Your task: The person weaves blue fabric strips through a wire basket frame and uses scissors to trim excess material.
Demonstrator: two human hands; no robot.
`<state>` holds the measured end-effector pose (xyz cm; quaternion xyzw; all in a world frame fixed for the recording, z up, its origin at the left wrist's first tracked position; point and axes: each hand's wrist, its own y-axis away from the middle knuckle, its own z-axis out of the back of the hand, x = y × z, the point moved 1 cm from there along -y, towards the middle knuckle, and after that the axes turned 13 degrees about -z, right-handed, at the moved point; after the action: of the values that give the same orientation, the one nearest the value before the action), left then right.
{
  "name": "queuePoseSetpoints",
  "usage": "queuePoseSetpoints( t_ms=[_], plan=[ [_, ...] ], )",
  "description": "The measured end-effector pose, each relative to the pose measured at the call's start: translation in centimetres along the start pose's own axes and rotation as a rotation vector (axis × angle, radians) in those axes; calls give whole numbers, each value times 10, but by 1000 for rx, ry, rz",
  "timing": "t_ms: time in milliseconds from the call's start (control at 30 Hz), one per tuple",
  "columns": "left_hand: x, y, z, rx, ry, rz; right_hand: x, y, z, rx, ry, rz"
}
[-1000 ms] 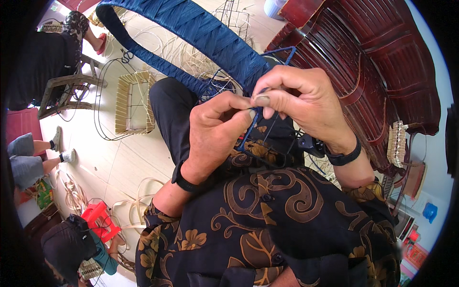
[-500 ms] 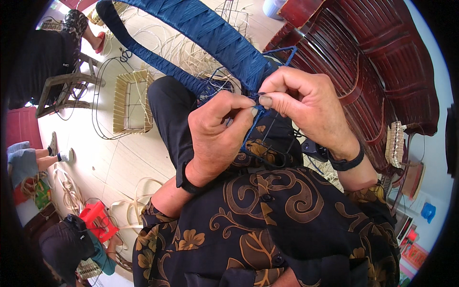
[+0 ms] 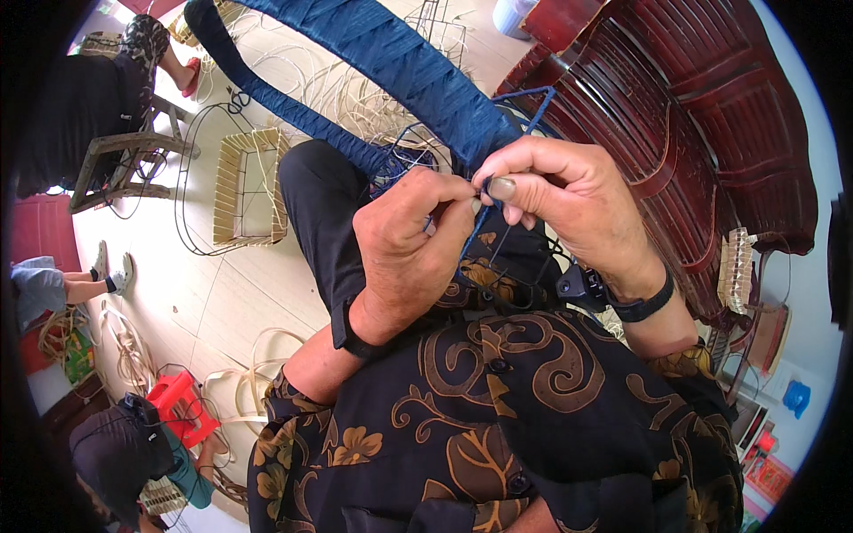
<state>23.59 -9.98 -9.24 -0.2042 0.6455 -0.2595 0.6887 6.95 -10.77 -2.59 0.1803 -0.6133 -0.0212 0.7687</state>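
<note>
A wide curved band (image 3: 382, 62), wrapped in crisscrossing blue strips like a basket handle, arches away from my lap. Its near end meets a thin wire frame partly wound in blue, between my knees. At that joint my left hand (image 3: 404, 244) is closed, thumb and forefinger pinching a thin blue strand (image 3: 474, 233). Close against it, fingertips almost touching, my right hand (image 3: 569, 186) pinches a dark blue bit of the strand by its thumbnail. The fingers hide most of the joint. A narrower blue-wrapped arm (image 3: 275, 105) of the band runs down beside my left knee.
A cream woven basket (image 3: 222, 191) stands on the floor at left, beside a wire hoop. Loose pale strips (image 3: 355, 98) lie tangled beyond my knees. A dark red wooden bench (image 3: 662, 133) is at right. A red plastic stool (image 3: 182, 410) and other people are at left.
My right hand has drawn its fingertips together around the dark blue bit and curled slightly. Both hands stay at the joint. The blue-wrapped band has shifted slightly right.
</note>
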Motion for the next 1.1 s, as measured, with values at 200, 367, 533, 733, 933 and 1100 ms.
queuePoseSetpoints(
  t_ms=[200,367,533,733,933,1100],
  plan=[
    [-1,-1,0,8,-21,-67,1,3,3,-126,285,57],
    [-5,-2,-1,3,-157,-154,9,6,4,-177,579,292],
    [-8,-4,-2,-11,-211,-152,11,6,1,-149,651,399],
    [-11,0,1,18,-211,-72,9,7,-3,-142,407,102],
    [-7,0,1,30,-255,-133,4,5,2,-120,530,292],
    [-6,0,2,48,-232,-136,14,3,6,46,641,338]
  ],
)
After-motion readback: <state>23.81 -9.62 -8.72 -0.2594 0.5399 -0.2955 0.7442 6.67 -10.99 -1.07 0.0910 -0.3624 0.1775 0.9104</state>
